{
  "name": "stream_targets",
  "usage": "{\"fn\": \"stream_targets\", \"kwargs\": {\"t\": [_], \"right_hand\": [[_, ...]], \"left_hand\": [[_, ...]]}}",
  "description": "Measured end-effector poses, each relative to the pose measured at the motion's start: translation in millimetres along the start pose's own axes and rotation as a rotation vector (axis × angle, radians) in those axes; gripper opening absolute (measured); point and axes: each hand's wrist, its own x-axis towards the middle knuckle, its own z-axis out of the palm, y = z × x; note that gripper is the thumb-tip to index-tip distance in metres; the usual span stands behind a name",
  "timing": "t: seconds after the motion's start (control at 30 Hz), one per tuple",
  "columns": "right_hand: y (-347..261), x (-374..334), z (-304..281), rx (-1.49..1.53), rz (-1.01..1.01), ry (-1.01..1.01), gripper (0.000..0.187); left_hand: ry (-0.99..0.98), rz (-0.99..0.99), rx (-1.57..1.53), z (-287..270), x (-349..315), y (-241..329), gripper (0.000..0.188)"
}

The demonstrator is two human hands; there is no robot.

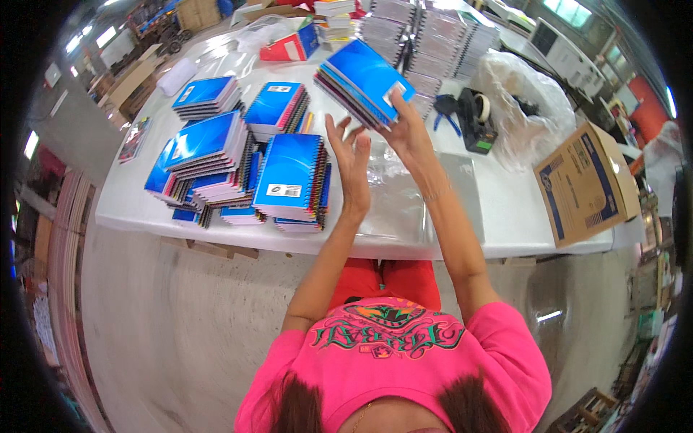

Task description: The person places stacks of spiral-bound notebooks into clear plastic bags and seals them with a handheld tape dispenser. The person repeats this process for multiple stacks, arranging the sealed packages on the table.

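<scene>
A stack of blue-covered spiral notebooks [367, 78] is tilted in the air above the table, gripped at its right end by my right hand [410, 133]. Just below its left side is my left hand [351, 155], fingers spread and holding nothing. Left of my hands stand several piles of the same kind of notebook; the nearest pile [290, 169] has a white label on its top cover. Under my right forearm lies a sheet of clear plastic [393, 202].
Tall piles of spiral-bound books [437, 43] rise at the back. On the right are a tape dispenser [476, 123], blue-handled pliers [447, 112], a clear plastic bag [530, 101] and a cardboard box [581, 187]. A red and blue box [290, 45] lies behind the notebook piles on the white table [505, 216].
</scene>
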Motion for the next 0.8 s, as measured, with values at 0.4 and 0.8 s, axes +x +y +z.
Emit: {"fn": "stream_targets", "kwargs": {"t": [0.4, 0.8], "right_hand": [[-14.1, -147.2, -117.6, -0.543, 0.076, 0.167, 0.089], [7.5, -143.9, -123.4, -0.383, -0.005, 0.204, 0.088]], "left_hand": [[-0.637, -0.266, 0.072, 21.5, -26.8, -24.3, 0.101], [-0.646, -0.364, 0.184, 0.3, -57.4, -61.1, 0.101]]}}
